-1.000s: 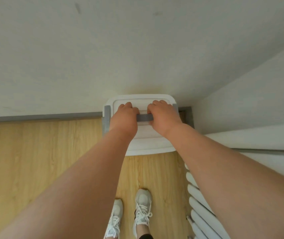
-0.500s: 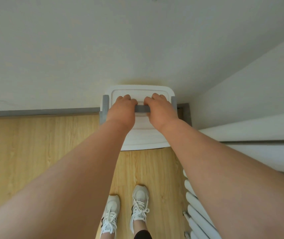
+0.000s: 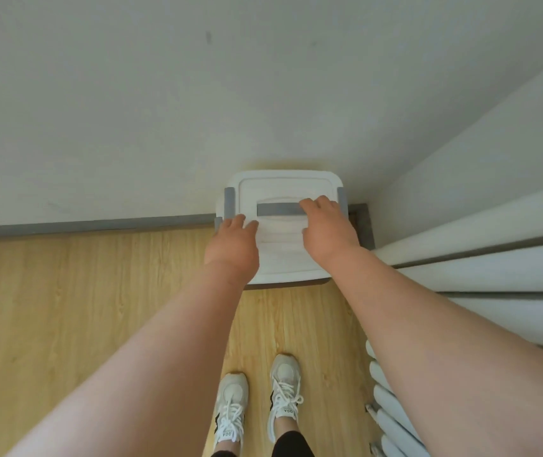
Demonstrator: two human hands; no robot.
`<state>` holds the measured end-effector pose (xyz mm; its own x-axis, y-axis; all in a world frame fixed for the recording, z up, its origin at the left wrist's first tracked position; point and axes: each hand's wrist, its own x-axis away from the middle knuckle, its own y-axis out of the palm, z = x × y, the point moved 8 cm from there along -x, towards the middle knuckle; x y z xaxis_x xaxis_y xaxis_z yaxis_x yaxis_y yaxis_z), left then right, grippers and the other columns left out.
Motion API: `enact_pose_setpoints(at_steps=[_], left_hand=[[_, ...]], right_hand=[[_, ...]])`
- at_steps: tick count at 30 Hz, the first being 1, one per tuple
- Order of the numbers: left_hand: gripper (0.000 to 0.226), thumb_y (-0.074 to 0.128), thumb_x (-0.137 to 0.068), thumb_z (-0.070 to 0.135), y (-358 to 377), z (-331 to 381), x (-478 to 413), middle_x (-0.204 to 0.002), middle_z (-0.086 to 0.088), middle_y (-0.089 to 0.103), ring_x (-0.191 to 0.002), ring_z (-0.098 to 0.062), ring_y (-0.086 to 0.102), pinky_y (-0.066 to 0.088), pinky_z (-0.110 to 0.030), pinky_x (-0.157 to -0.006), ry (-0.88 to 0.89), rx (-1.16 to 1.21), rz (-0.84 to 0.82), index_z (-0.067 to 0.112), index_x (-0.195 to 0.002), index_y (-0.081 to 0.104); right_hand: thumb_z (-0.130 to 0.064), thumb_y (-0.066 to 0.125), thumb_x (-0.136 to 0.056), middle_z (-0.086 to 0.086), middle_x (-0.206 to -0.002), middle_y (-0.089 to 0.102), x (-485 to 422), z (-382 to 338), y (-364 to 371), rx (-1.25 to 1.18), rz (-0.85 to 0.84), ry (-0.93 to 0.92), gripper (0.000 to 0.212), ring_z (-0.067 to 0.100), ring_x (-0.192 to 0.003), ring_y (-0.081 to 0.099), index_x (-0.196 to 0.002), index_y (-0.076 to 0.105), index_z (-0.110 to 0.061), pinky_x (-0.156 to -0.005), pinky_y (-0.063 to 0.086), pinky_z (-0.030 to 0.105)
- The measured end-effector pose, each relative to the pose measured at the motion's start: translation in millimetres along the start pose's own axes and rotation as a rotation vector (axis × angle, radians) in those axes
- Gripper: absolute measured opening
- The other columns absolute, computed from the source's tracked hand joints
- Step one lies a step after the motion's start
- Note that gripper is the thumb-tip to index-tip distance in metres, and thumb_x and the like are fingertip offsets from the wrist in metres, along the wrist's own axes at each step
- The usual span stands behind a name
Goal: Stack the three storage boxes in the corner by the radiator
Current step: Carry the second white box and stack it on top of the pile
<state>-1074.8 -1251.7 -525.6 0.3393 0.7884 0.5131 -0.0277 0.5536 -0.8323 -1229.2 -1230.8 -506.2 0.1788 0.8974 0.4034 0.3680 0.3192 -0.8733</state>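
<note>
A white storage box [image 3: 281,255] with a grey handle [image 3: 278,209] on its lid and grey side clips stands in the corner against the wall. Another box edge shows just beneath it; how many lie under it is hidden. My left hand [image 3: 234,242] rests on the lid's left side, fingers loosely spread, clear of the handle. My right hand [image 3: 326,225] lies on the lid at the handle's right end, fingers touching it without wrapping it.
White walls meet at the corner above a grey skirting board [image 3: 92,224]. A white radiator [image 3: 392,410] runs along the right, with a sill [image 3: 481,255] above it. Wooden floor [image 3: 65,308] spreads left. My two white shoes [image 3: 257,404] stand near the box.
Both hands were closed around the grey handle; now they have let go and moved apart onto the lid. The box sits lower, settled in the corner.
</note>
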Motion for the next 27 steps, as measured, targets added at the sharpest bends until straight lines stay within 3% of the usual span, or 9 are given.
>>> enact_pose_setpoints(at_steps=[3,6,15,27], left_hand=[[0.058,0.045,-0.098,0.026,-4.6,-10.3,31.8,-0.159,-0.003,0.015,-0.145,-0.026,0.016,0.026,-0.04,-0.113,-0.047,-0.059,-0.101,0.021,-0.151,0.022],[0.059,0.043,-0.098,0.031,-25.9,-13.6,67.6,-0.16,-0.002,0.013,-0.145,-0.025,0.016,0.023,-0.041,-0.114,-0.073,-0.041,-0.131,0.022,-0.152,0.02],[0.062,0.044,-0.097,0.038,-89.1,2.2,168.0,-0.16,-0.003,0.015,-0.145,-0.027,0.017,0.022,-0.044,-0.115,-0.008,-0.029,-0.056,0.025,-0.152,0.019],[0.062,0.041,-0.099,0.039,-94.8,33.3,257.8,-0.161,-0.005,0.013,-0.147,-0.027,0.013,0.019,-0.045,-0.117,0.069,-0.052,-0.043,0.023,-0.153,0.016]], right_hand=[[-0.003,0.049,-0.091,0.01,-0.139,0.041,29.0,-5.9,-8.3,-0.014,-0.018,0.039,0.056,0.028,-0.125,0.041,-0.144,0.035,-0.015,-0.096,0.043,0.039],[-0.007,0.048,-0.093,0.009,-0.14,0.041,63.5,-14.3,-23.7,-0.011,-0.046,0.078,0.055,0.028,-0.127,0.04,-0.145,0.034,-0.017,-0.098,0.043,0.04],[-0.017,0.044,-0.096,0.005,-0.141,0.044,167.5,-37.8,-82.1,-0.045,-0.003,0.127,0.049,0.026,-0.128,0.04,-0.145,0.036,-0.019,-0.099,0.042,0.039],[-0.021,0.049,-0.095,0.005,-0.135,0.049,268.1,-46.1,-114.4,-0.082,0.087,0.127,0.045,0.025,-0.119,0.046,-0.14,0.042,-0.019,-0.095,0.046,0.041]])
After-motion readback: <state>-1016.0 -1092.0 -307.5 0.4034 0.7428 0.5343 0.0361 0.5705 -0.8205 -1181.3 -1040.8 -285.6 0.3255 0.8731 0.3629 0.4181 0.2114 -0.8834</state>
